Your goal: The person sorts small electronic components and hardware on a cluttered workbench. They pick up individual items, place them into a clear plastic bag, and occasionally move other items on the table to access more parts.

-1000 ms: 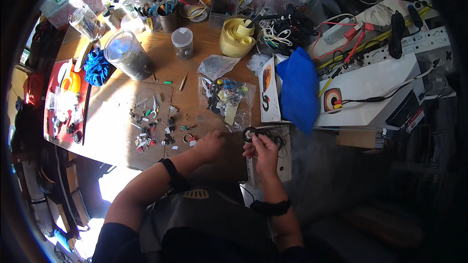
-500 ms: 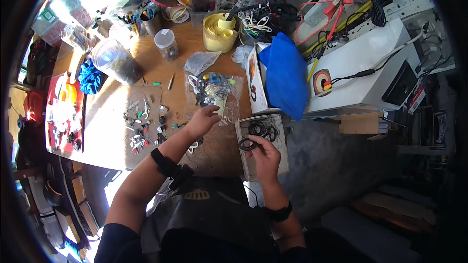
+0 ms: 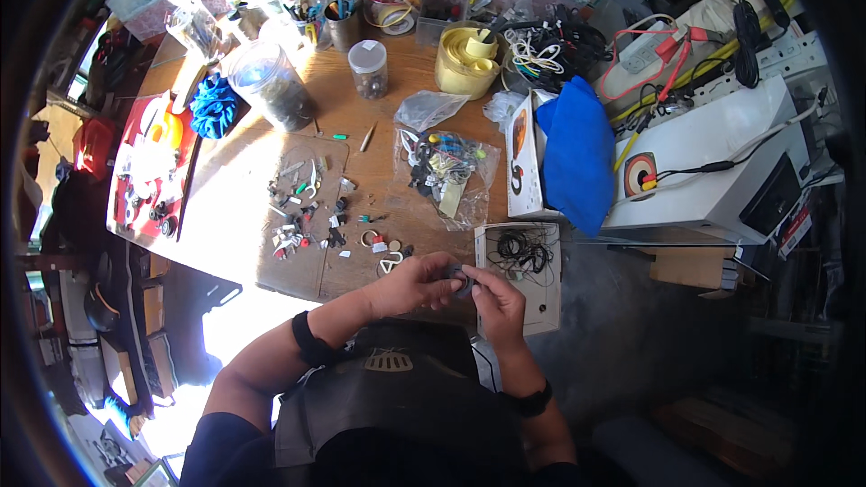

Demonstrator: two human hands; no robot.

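A small coil of black cable (image 3: 464, 285) is pinched between my two hands at the table's front edge. On its left side, the fingers of my left hand (image 3: 419, 285) close around it. My right hand (image 3: 498, 303) grips the other side with thumb and fingertips. Part of the coil is hidden behind the fingers. Just beyond my right hand stands a shallow white box (image 3: 551, 293) with a tangle of black cables (image 3: 523, 252) inside. Scissors with white handles (image 3: 390, 262) lie close to my left hand.
A clear plastic bag of small parts (image 3: 448, 171) lies mid-table, with loose small parts (image 3: 302, 216) to its left. Jars (image 3: 368, 69) and a yellow roll (image 3: 466, 63) stand at the back. A blue cloth bag (image 3: 582, 158) leans from a carton on the right.
My left hand has come from over the plastic bag to the coil and now grips it. The right hand has drawn the coil from above the white box toward me. The view has shifted.
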